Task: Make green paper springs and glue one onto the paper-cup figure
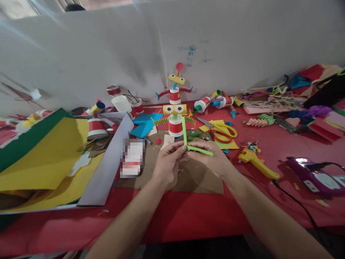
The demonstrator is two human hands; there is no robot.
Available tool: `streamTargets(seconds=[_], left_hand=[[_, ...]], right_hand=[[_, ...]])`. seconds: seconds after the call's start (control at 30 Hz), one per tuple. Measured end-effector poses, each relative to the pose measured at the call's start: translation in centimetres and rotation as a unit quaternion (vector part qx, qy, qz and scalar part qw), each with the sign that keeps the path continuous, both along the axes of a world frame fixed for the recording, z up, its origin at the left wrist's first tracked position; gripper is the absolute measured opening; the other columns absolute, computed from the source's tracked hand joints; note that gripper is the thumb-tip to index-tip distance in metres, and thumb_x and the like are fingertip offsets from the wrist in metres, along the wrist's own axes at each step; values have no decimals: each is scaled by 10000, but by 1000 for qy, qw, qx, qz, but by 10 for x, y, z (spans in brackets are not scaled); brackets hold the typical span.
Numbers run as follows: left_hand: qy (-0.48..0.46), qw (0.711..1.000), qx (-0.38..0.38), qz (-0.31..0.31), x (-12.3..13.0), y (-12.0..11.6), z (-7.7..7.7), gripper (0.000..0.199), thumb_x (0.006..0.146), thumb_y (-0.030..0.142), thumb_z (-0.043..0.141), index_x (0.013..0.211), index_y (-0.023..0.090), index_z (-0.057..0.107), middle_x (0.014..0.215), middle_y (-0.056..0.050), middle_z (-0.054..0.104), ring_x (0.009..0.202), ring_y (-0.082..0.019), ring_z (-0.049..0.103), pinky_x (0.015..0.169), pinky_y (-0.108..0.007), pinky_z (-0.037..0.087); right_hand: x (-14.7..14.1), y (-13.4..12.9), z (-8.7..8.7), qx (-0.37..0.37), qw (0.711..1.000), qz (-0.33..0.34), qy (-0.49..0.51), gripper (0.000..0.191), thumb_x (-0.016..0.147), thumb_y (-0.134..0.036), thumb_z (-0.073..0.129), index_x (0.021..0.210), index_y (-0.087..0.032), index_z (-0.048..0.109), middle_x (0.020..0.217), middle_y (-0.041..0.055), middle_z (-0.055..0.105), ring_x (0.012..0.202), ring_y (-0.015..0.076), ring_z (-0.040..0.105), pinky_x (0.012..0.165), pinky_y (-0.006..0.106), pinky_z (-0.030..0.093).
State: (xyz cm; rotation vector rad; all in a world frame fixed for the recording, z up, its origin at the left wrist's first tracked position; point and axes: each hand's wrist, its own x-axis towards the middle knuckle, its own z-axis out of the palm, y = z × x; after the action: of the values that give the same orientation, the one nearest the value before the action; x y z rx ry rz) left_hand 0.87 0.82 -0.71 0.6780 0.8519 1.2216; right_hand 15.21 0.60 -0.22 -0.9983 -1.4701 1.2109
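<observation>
Both hands meet over a brown cardboard sheet (pixel 205 180) and hold bright green paper strips (pixel 184 130) joined at a corner. One strip points up and away, the other runs right across my right fingers. My left hand (pixel 168 160) pinches the corner between thumb and fingers. My right hand (pixel 208 154) is closed on the strip at the other side. Just beyond stands a paper-cup figure (pixel 175 126) with a yellow eye tube and green folded arms. Behind it is a second cup figure (pixel 175 95) with red folded arms. A green folded paper spring (pixel 195 135) lies near my right fingers.
Scissors (pixel 222 132) lie on yellow paper to the right, with a yellow glue gun (pixel 257 163) and a purple power strip (pixel 315 176) farther right. A cable crosses the red table (pixel 205 223). At left, a box (pixel 105 172) holds coloured paper. A wall rises behind.
</observation>
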Motion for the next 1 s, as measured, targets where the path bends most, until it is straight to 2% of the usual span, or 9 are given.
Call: streamTargets(seconds=[0.13,0.23,0.37,0.5,0.6,0.83,1.0], left_hand=[[-8,999,20,33,3,-2,-4,181,632,162,747,806,145,702,743,-12,692,642,-68,615,656,-172,494],[-14,999,27,23,2,-4,-3,144,641,158,737,777,152,688,698,3,673,607,-62,599,629,-166,482],[-4,1000,-9,-9,-2,-3,3,102,680,207,698,752,142,667,688,-13,651,618,-85,596,576,-177,465],[51,999,-9,-17,-5,-2,6,137,662,234,717,736,126,676,675,-15,635,609,-81,576,573,-180,454],[78,997,8,-22,-5,-2,5,162,622,226,753,722,123,678,665,-12,638,598,-76,571,610,-195,460],[63,998,21,-6,-3,-3,3,133,642,223,738,682,131,650,658,3,636,633,-92,602,675,-222,482],[99,994,48,6,-1,-4,3,110,687,222,702,709,126,653,657,-11,637,621,-90,586,636,-208,467]], right_hand=[[-8,0,-7,-33,996,-45,67,211,724,-297,667,919,-246,727,865,28,709,818,185,624,773,349,479],[-11,1,-12,-38,991,-54,116,181,721,-289,664,880,-232,730,844,26,717,802,179,628,766,347,482],[-10,1,-12,-72,989,-85,94,137,686,-283,679,783,-199,726,798,30,714,738,167,616,713,326,470],[-7,1,-9,-126,985,-109,40,148,651,-313,693,685,-169,694,637,7,662,576,119,532,562,270,398],[-7,2,-9,-131,985,-105,26,161,640,-325,699,630,-167,666,574,-14,618,531,98,483,526,253,361],[-7,2,-8,-145,983,-73,84,162,651,-325,704,643,-165,685,627,18,658,610,126,564,614,279,413],[-10,3,-10,-154,980,-65,105,140,668,-315,692,666,-175,682,633,6,658,600,114,567,615,274,415]])
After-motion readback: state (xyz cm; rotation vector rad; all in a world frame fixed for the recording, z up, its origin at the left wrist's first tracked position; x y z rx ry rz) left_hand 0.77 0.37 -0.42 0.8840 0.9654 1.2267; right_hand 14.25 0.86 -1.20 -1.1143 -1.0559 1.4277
